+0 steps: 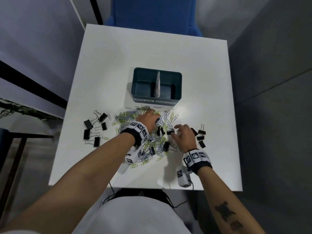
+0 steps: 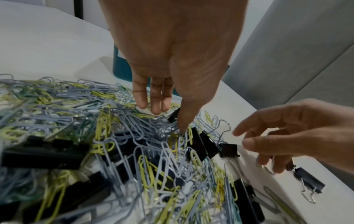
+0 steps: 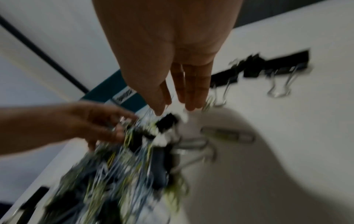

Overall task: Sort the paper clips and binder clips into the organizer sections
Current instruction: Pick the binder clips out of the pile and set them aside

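Observation:
A heap of grey, yellow and green paper clips (image 1: 125, 118) lies in front of the teal two-section organizer (image 1: 154, 100), which is labelled for paper clips on the left and binder clips on the right; both sections look empty. Black binder clips are mixed into the heap (image 2: 44, 156). My left hand (image 1: 148, 115) reaches down into the heap's far side, its fingers (image 2: 156, 97) straight and its thumb tip touching the clips. My right hand (image 1: 179, 132) hovers with relaxed, spread fingers just above a small black binder clip (image 2: 229, 150) at the heap's right edge. The right wrist view is blurred.
Several binder clips (image 1: 94, 130) lie loose on the white table (image 1: 152, 48) to the left of the heap, and a few more (image 1: 200, 137) lie to the right of my right hand. A blue chair stands behind the table. Grey walls close both sides.

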Demonstrator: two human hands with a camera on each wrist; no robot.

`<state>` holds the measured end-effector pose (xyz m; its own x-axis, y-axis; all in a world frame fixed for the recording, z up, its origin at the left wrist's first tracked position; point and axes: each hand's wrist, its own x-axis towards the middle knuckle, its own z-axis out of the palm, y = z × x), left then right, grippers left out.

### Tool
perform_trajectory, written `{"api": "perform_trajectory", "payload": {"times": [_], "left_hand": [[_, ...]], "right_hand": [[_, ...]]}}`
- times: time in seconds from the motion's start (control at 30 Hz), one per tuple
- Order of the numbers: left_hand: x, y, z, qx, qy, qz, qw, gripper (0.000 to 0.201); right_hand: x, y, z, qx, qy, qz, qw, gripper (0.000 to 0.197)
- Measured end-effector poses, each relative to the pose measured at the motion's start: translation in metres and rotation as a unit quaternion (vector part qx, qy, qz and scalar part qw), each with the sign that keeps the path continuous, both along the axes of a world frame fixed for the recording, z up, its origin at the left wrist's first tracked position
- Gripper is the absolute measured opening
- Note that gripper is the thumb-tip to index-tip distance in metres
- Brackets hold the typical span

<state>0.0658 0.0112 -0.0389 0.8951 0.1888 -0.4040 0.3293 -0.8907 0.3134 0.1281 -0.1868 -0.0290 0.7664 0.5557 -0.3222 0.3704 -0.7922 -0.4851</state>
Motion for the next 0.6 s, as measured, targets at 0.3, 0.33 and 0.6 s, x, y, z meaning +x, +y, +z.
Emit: {"api": "perform_trajectory", "payload": {"times": [0.3, 0.33, 0.6], "left_hand": [[-0.008, -0.025, 0.002, -0.005, -0.07, 0.056, 0.996, 0.043], [-0.01, -0.028, 0.004, -0.007, -0.074, 0.062, 0.995, 0.043], [-0.022, -0.032, 0.015, -0.066, -0.154, 0.109, 0.98, 0.028]], "right_hand": [[-0.028, 0.027, -0.012, -0.036, -0.034, -0.049, 0.998, 0.025], [-0.029, 0.028, -0.012, -0.039, -0.042, -0.046, 0.997, 0.026], [-0.024, 0.027, -0.007, 0.053, -0.022, -0.056, 0.997, 0.034]]}}
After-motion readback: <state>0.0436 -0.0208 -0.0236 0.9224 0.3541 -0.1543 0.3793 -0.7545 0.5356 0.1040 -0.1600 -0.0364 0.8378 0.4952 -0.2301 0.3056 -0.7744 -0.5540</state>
